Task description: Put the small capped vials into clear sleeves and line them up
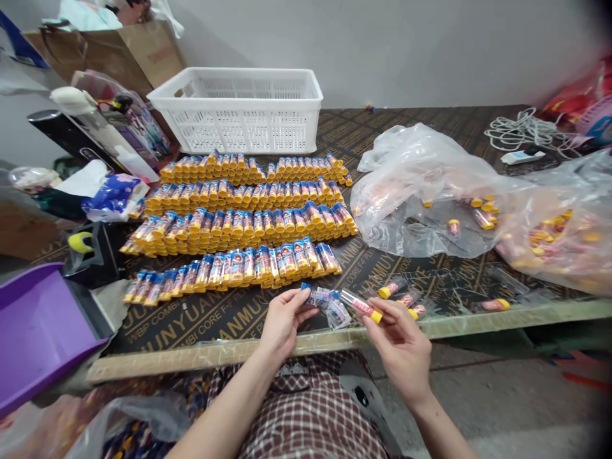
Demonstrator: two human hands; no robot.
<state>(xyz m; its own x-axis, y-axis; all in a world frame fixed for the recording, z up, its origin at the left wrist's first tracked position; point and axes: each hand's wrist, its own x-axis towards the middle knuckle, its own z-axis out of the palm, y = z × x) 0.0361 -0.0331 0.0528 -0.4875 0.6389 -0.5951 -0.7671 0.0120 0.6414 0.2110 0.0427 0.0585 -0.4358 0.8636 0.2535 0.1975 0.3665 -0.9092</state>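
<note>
My right hand [399, 338] grips a clear tube [361, 306] with a yellow end cap and a red-and-white print. The tube is tilted, its clear end toward my left hand. My left hand [287, 319] pinches a small blue piece [305, 287], too small to name surely. Beside its fingertips lies a little pile of clear, printed pieces [335, 309]. To the right of the held tube, loose yellow-capped tubes [392, 288] lie near the table edge. Beyond my hands, filled tubes with blue and yellow ends [248, 264] are stacked in several rows.
A white plastic basket [243, 121] stands behind the rows. Clear plastic bags [421, 159] with more tubes lie at the right. A purple dustpan-like tray [43, 338] and a tape dispenser [93, 255] are at the left. The wooden table edge [215, 354] runs before me.
</note>
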